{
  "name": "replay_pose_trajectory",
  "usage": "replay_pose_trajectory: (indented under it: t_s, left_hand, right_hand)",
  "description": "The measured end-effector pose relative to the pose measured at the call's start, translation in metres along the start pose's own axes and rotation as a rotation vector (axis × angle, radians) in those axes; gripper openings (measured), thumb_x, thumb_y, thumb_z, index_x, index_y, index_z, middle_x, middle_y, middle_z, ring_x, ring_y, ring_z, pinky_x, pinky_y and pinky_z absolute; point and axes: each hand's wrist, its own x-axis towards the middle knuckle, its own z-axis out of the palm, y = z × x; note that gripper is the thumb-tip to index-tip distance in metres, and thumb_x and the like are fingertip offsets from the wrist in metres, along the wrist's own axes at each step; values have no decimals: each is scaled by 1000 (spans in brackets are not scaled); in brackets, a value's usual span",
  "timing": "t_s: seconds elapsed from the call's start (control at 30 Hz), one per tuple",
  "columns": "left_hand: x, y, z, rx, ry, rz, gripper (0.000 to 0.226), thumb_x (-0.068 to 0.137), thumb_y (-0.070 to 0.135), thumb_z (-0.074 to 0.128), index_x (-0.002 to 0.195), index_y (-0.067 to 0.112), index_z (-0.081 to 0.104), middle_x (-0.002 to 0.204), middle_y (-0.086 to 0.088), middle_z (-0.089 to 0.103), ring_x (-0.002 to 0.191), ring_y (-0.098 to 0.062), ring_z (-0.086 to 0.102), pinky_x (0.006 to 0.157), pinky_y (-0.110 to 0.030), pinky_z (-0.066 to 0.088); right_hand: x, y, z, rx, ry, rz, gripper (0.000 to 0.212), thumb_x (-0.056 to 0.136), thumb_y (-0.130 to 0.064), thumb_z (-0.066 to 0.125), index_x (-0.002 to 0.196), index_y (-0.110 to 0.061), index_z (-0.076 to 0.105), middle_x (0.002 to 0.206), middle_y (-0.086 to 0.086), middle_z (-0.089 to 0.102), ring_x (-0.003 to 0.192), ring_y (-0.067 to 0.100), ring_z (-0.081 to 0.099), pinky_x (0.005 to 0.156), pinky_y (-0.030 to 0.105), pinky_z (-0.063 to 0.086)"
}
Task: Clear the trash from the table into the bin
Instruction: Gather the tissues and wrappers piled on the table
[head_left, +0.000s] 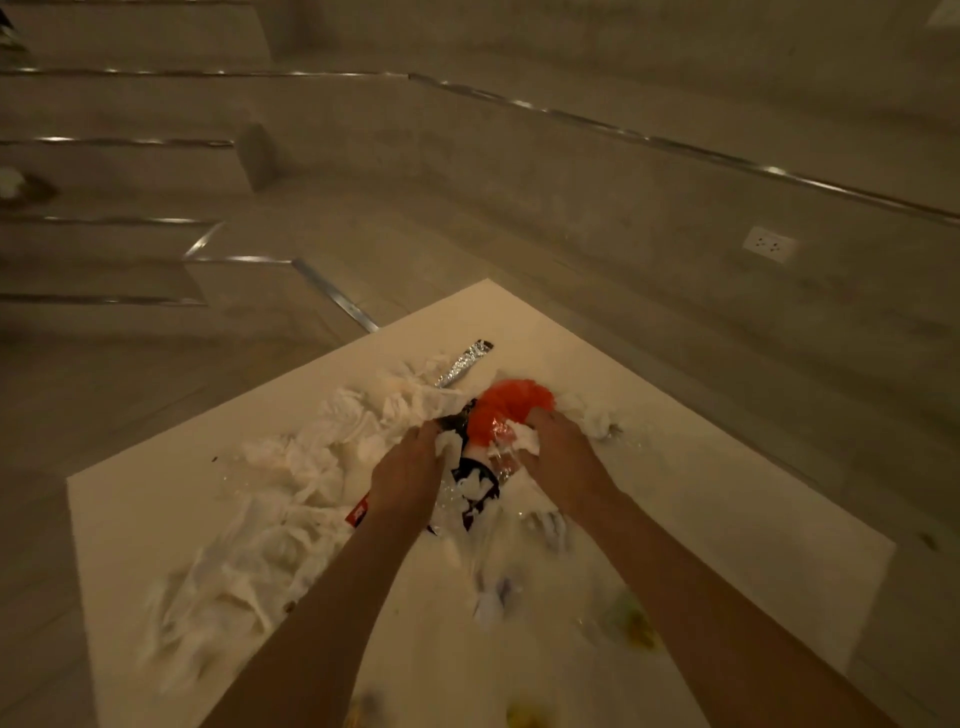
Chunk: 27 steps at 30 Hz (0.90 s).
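Trash (291, 519) lies heaped across the white table (701, 467). I see the left hand (408, 470) curled round tissue (449, 449) and a black wrapper (475, 486), and the right hand (558, 452) clutching more tissue beside an orange wrapper (506, 410). Foil strip (464, 361) lies just beyond.

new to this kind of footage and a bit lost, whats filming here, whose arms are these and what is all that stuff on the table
There is no machine here: a person wears a wide-angle camera on the head, so the one picture looks forward and down along their own bare arms. The left hand and right hand both curl their fingers into a bundle of wrappers in the middle of a white table. Around it lie crumpled white tissues, an orange piece just beyond the hands and a silver foil strip farther back. No bin shows in this view.
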Motion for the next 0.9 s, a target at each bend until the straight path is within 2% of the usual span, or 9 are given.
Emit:
replay_pose_trajectory:
  t_s: [0.07,0.23,0.43,0.57,0.8,0.9]
  left_hand:
    - [-12,5,-6,-2,3,20,34,98,29,40,128,15,43,124,-10,56,105,-29,59,85,-41,49]
    - [-54,11,-18,-9,39,118,37,98,26,41,132,13,42,124,-13,57,105,-31,59,84,-40,48]
    - [-104,17,-21,-26,17,163,34,96,24,45,127,12,46,124,-15,58,109,-33,58,91,-44,50]
    - [-145,28,-14,-64,-32,192,33,97,26,43,126,10,47,122,-15,58,109,-32,58,91,-44,49]
    - [-199,63,5,-97,-76,256,26,98,28,41,118,14,48,114,-12,58,98,-31,60,82,-41,48]
    - [-229,82,20,-126,-112,259,25,98,28,41,116,13,48,114,-13,58,99,-33,59,82,-42,47]
  right_hand:
    - [-13,-7,-4,-2,8,14,26,89,-16,59,112,-7,51,110,13,56,96,26,55,74,28,40]
    - [-59,-21,-9,-46,26,64,31,91,-17,56,120,-8,49,112,15,55,100,28,55,78,30,41]
    - [-120,-31,-14,-109,48,122,32,90,-15,58,120,-6,49,117,17,55,108,32,54,90,39,46]
    - [-173,-27,-16,-128,81,162,32,90,-15,56,120,-6,49,118,17,55,109,32,54,88,37,44]
    - [-238,0,-22,-101,86,219,28,87,-12,56,113,-5,54,115,17,57,105,34,56,87,36,44]
    - [-273,21,-26,-128,70,255,30,88,-14,56,116,-5,53,110,18,56,101,35,56,82,37,43]
